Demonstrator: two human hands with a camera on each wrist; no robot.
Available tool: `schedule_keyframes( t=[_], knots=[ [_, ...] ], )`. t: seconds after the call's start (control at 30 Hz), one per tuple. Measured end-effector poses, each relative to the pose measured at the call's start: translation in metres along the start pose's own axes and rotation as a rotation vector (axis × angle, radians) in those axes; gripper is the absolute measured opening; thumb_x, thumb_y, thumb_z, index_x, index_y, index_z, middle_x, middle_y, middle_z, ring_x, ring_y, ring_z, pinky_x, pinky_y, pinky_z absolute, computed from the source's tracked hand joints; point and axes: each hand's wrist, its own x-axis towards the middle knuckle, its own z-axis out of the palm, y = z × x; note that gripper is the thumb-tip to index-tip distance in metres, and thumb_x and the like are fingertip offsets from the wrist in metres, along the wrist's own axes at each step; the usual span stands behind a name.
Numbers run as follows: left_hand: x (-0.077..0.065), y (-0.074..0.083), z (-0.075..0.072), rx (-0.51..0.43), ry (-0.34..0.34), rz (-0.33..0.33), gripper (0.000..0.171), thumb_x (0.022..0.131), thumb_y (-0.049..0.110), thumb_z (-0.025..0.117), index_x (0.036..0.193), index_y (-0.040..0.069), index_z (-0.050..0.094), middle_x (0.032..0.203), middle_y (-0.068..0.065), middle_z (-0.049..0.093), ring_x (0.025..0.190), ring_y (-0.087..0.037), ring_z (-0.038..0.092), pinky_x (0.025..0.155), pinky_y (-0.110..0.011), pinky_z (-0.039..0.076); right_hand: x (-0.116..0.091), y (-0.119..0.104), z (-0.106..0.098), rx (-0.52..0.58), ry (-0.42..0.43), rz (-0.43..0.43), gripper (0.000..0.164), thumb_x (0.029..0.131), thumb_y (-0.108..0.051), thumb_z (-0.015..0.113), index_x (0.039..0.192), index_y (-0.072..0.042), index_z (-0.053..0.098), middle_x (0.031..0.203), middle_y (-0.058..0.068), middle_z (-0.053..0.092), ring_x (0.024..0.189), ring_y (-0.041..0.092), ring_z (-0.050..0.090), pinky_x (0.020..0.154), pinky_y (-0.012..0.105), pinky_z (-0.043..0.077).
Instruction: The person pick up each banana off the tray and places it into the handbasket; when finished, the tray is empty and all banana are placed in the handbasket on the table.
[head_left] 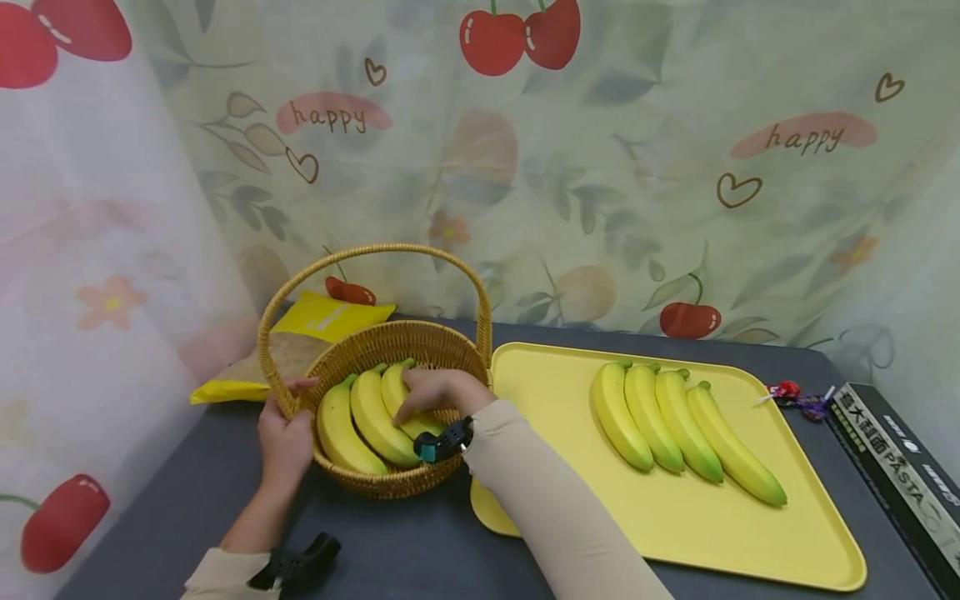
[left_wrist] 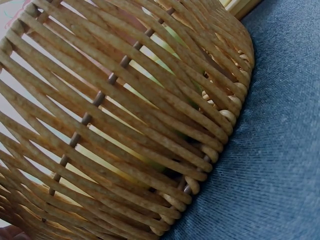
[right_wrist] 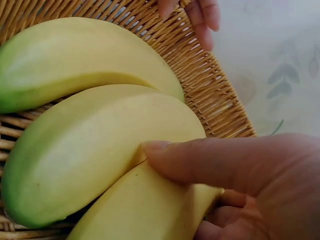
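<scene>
A wicker basket [head_left: 393, 487] with a tall arched handle stands on the dark table, three bananas side by side inside it. My left hand [head_left: 287, 433] grips the basket's left side at the foot of the handle. In the left wrist view the woven wall [left_wrist: 115, 115] fills most of the frame. My right hand [head_left: 442, 392] reaches into the basket and holds the rightmost banana [head_left: 393, 387], thumb on one side and fingers on the other. The right wrist view shows that thumb lying across the banana [right_wrist: 145, 200], beside the middle banana [right_wrist: 100, 145].
Right of the basket lies a yellow tray [head_left: 540, 467] with several bananas [head_left: 678, 425] in a row. Wrapped lollipops [head_left: 798, 398] and a black pasta box [head_left: 900, 475] are at the far right. A yellow-and-brown packet [head_left: 330, 317] lies behind the basket. Patterned curtains [head_left: 562, 208] surround the table.
</scene>
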Motion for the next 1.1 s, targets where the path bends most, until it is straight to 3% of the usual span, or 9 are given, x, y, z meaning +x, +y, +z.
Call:
schedule_keyframes(
  t=[0.13, 0.3, 0.67, 0.9, 1.1],
  knots=[
    [0.0007, -0.0013, 0.0004, -0.021, -0.006, -0.004, 0.043, 0.083, -0.012, 0.037, 0.117, 0.003, 0.057, 0.120, -0.009, 0.059, 0.095, -0.015, 0.044, 0.076, -0.020, 0.031, -0.0001, 0.0023, 0.0015, 0.051, -0.021, -0.011, 0.081, 0.092, -0.021, 0.053, 0.150, -0.012, -0.002, 0.158, 0.003, -0.007, 0.144, 0.017, -0.007, 0.117, 0.035, 0.008],
    [0.0013, -0.0020, 0.0005, -0.028, -0.010, -0.008, 0.043, 0.082, -0.012, 0.036, 0.118, 0.003, 0.056, 0.122, -0.011, 0.058, 0.099, -0.016, 0.044, 0.079, -0.022, 0.029, 0.0008, 0.0037, 0.0034, 0.092, -0.033, -0.028, 0.075, 0.094, -0.017, 0.047, 0.150, -0.010, -0.003, 0.157, 0.002, -0.009, 0.144, 0.016, -0.009, 0.117, 0.034, 0.006],
    [0.0004, -0.0004, 0.0010, -0.035, -0.002, 0.000, 0.043, 0.082, -0.012, 0.036, 0.117, 0.002, 0.056, 0.120, -0.011, 0.058, 0.099, -0.015, 0.043, 0.078, -0.021, 0.029, -0.0041, -0.0004, 0.0050, 0.062, -0.015, 0.006, 0.079, 0.093, -0.017, 0.051, 0.150, -0.010, -0.004, 0.157, 0.003, -0.008, 0.144, 0.018, -0.007, 0.117, 0.034, 0.010],
    [-0.0006, 0.0010, 0.0008, -0.035, -0.011, -0.007, 0.042, 0.082, -0.012, 0.037, 0.117, 0.001, 0.056, 0.121, -0.012, 0.058, 0.112, -0.015, 0.045, 0.082, -0.022, 0.030, -0.0063, -0.0032, 0.0057, 0.039, 0.005, 0.016, 0.080, 0.093, -0.019, 0.053, 0.150, -0.009, -0.002, 0.157, 0.004, -0.006, 0.144, 0.018, -0.005, 0.117, 0.034, 0.012],
    [-0.0008, 0.0012, -0.0003, -0.034, -0.008, 0.004, 0.042, 0.082, -0.012, 0.036, 0.116, 0.000, 0.056, 0.120, -0.012, 0.058, 0.102, -0.016, 0.045, 0.078, -0.021, 0.031, -0.0080, -0.0061, 0.0046, -0.004, 0.042, -0.015, 0.078, 0.091, -0.023, 0.057, 0.150, -0.007, 0.007, 0.158, 0.007, 0.004, 0.145, 0.021, 0.004, 0.115, 0.035, 0.018]
  ],
)
